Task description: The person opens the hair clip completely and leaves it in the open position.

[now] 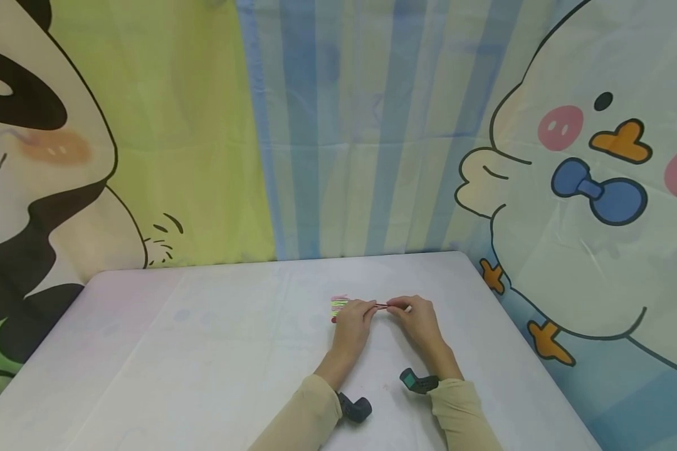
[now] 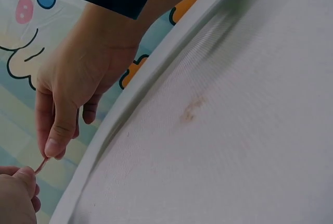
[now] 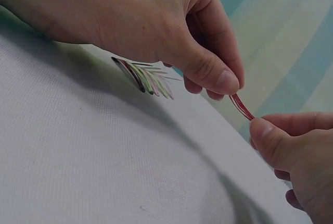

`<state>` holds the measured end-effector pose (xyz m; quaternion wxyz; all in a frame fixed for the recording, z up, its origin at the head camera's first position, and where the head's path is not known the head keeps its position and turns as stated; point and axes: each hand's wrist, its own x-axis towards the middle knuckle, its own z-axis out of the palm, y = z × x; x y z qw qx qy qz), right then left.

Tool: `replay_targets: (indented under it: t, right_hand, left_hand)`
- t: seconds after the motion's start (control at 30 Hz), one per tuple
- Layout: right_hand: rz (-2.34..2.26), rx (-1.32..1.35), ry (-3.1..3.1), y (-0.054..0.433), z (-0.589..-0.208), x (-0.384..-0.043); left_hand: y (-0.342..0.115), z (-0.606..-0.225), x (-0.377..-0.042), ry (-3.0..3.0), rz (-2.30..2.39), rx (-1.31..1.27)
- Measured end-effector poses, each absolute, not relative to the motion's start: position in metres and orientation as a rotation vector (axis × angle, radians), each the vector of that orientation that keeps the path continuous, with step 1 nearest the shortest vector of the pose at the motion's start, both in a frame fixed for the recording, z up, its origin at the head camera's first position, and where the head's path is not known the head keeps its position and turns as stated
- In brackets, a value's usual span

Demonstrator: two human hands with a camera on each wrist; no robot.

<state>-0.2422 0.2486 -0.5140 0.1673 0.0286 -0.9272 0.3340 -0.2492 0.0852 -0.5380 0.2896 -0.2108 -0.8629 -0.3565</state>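
Note:
Both hands pinch a short bundle of thin red strands (image 1: 381, 306) over the white table. The left hand (image 1: 354, 324) holds one end between thumb and fingertips, and the right hand (image 1: 420, 321) pinches the other. In the right wrist view the red strands (image 3: 242, 107) run slightly bowed across the small gap between the left hand (image 3: 177, 36) and right hand (image 3: 302, 156). Beside the left hand lies a row of coloured looped strands (image 1: 338, 305), pink, yellow-green and dark red. Part of that row is hidden behind the left hand in the head view.
The white-covered table (image 1: 203, 351) ends at a far edge against a striped curtain (image 1: 372, 125). Cartoon panda (image 1: 68, 207) and chick (image 1: 575, 263) prints hang at the sides. A brownish smudge (image 2: 192, 108) marks the cloth. Dark wrist devices (image 1: 356, 408) sit at both cuffs.

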Motion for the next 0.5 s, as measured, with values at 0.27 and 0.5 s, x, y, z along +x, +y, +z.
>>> replay_targets:
  t: [0.27,0.5]
  right_hand:
    - [0.9,0.114,-2.669,0.243,-0.51,-0.241]
    - [0.91,0.132,-2.67,0.236,-0.508,-0.239]
  left_hand:
    - [0.08,-0.535,-0.249,-2.207,-0.949,-0.589]
    - [0.072,-0.531,-0.247,-2.231,-0.953,-0.581]
